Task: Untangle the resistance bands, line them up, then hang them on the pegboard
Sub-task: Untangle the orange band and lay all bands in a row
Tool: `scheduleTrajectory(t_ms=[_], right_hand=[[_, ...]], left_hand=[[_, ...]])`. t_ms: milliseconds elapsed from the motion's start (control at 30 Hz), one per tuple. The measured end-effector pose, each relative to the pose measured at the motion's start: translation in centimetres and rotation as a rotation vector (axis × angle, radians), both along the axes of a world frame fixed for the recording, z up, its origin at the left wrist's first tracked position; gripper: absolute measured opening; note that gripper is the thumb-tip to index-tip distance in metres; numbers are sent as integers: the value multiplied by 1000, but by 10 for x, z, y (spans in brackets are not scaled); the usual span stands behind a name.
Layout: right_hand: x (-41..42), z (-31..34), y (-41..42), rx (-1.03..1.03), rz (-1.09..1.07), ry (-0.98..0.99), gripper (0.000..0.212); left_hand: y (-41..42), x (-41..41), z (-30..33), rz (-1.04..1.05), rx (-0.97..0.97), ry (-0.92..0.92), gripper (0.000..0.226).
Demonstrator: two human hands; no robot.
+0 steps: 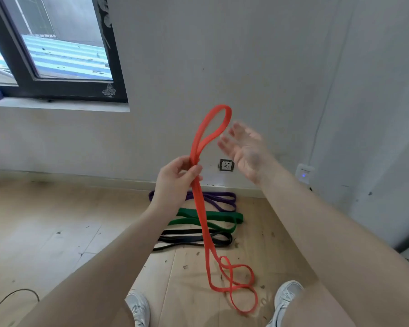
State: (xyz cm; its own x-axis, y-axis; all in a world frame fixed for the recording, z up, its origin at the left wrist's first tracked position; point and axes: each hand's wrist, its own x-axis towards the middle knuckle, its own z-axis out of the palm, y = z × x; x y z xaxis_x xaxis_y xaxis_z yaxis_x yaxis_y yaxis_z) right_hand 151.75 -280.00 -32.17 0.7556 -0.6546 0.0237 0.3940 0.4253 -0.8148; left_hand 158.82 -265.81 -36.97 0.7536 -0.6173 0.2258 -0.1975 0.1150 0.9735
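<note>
My left hand [177,178] grips an orange-red resistance band [202,223] at chest height. A loop of the band stands up above the fist, and the rest hangs down to coil on the floor between my shoes. My right hand [243,149] is raised just right of the loop, palm open, fingers spread and blurred, touching nothing. On the floor by the wall lie three folded bands side by side: purple [220,199] farthest, green [222,219] in the middle, black [219,240] nearest. No pegboard is in view.
A grey wall stands ahead with a socket [226,165] low down and a small white device [304,172] to the right. A dark-framed window [57,55] fills the upper left. The wooden floor [57,220] carries scattered debris; a thin black cable [14,296] lies bottom left.
</note>
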Motion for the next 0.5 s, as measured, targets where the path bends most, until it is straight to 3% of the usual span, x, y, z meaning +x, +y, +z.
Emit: scheduleTrajectory(t_ms=[67, 267, 367, 500], right_hand=[[-2, -26, 7, -160, -1, 260, 58], [-11, -96, 42, -580, 291, 471, 36], [-14, -119, 41, -730, 277, 533, 17], [-21, -140, 31, -949, 297, 704, 18]], left_hand=[[-5, 4, 10, 33, -16, 28, 9], [-19, 12, 23, 125, -57, 134, 7], [-18, 19, 23, 163, -59, 180, 7], [-11, 37, 19, 257, -89, 290, 4]])
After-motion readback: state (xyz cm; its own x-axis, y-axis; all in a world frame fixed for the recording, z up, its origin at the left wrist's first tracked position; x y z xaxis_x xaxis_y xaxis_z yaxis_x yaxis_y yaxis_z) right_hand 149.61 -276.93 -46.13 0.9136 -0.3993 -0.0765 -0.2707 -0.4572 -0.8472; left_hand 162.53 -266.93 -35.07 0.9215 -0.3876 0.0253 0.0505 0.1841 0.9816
